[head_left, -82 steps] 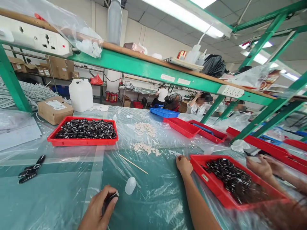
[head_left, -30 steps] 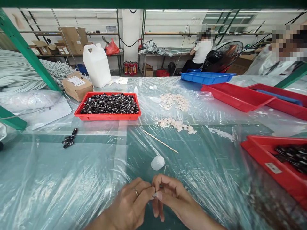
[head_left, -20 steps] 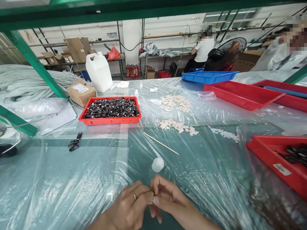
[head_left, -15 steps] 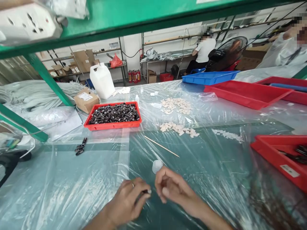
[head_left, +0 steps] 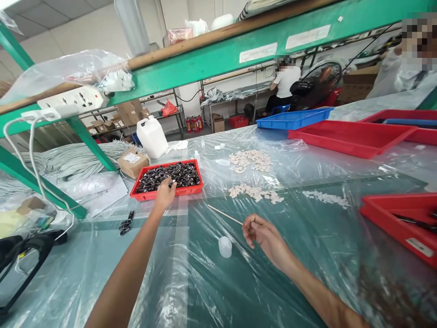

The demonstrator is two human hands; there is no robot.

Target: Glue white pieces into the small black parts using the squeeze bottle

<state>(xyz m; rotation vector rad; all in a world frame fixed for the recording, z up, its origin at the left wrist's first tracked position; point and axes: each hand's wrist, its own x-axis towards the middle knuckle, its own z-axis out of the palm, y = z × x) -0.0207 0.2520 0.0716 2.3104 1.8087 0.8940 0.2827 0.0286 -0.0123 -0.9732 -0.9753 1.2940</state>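
Note:
My left hand (head_left: 166, 191) reaches over the front edge of a red tray (head_left: 150, 196) heaped with small black parts (head_left: 184, 171). Its fingers are closed, with a pale-tipped piece showing at the fingertips against the heap. My right hand (head_left: 264, 234) is above the table with its fingers curled in around the near end of a thin wooden stick (head_left: 223, 213). That end is hidden behind the fingers, and the stick lies along the sheet. A small translucent cup (head_left: 225, 247) stands just left of the right hand.
Beyond the stick lie piles of pale flat pieces (head_left: 251, 191). A few black parts (head_left: 126, 223) lie at left. A white jug (head_left: 152, 138) and carton (head_left: 133, 162) stand behind the tray. Red trays (head_left: 355, 136) and a blue tray (head_left: 293, 119) are at right. A green shelf beam (head_left: 211, 66) crosses above.
My left hand has gone from the near middle, where it held a small black part, forward and left to the red tray. My right hand has moved from beside the cup to the stick.

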